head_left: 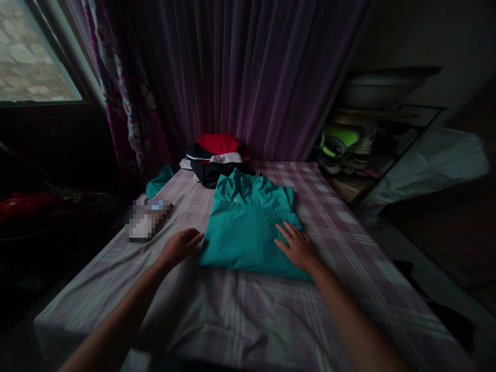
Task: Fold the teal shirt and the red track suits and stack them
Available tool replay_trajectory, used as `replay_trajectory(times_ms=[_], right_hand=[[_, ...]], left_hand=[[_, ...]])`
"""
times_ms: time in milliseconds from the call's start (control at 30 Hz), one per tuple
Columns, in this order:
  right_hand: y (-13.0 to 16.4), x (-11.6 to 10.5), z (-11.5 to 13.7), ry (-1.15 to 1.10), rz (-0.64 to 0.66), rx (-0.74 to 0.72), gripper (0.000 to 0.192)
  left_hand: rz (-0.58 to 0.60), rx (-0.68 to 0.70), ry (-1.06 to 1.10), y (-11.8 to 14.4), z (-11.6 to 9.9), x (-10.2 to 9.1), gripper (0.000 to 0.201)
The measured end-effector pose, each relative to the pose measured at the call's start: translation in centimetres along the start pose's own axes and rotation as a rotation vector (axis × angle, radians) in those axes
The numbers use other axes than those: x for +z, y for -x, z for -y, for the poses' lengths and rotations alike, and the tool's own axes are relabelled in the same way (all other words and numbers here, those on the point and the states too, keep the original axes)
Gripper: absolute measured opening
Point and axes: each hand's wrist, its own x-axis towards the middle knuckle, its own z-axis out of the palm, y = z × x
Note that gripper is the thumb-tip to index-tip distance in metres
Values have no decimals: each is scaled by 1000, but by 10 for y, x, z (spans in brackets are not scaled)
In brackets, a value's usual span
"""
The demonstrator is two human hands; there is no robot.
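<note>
A teal collared jacket [251,235] lies folded into a flat rectangle, its collar toward the far side and a small pale logo on its upper left. My right hand [297,247] rests on the garment's right part, fingers spread, palm down. At the left edge of the cloth is my left hand [180,248], its fingers loosely bent and pointing at the fold. The fingertips reach the edge; whether they touch it I cannot tell. Neither hand grips anything that I can see.
Beyond the jacket, a pile of dark, red and white clothes [219,160] sits on the plaid-covered bed [349,289]. To the left are a pixelated object [147,221] and another teal cloth [159,182]. Purple curtains [248,77] hang behind. A shelf with shoes [344,150] stands right.
</note>
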Motion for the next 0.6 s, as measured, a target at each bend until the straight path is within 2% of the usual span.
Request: replay_trajectory(times_ms=[100, 167, 233, 400, 600], right_hand=[[-1, 6, -4, -5, -37, -16, 53], [-2, 9, -6, -8, -48, -20, 53], [-3, 10, -7, -6, -59, -13, 52], [-2, 8, -4, 5, -61, -4, 52], [2, 0, 5, 6, -14, 19, 54]], left_hand=[[248, -32, 177, 20, 7, -8, 59], [320, -38, 282, 26, 4, -7, 62], [310, -42, 345, 27, -2, -5, 63], [168, 0, 376, 28, -7, 1, 59], [160, -20, 36, 27, 5, -6, 43]])
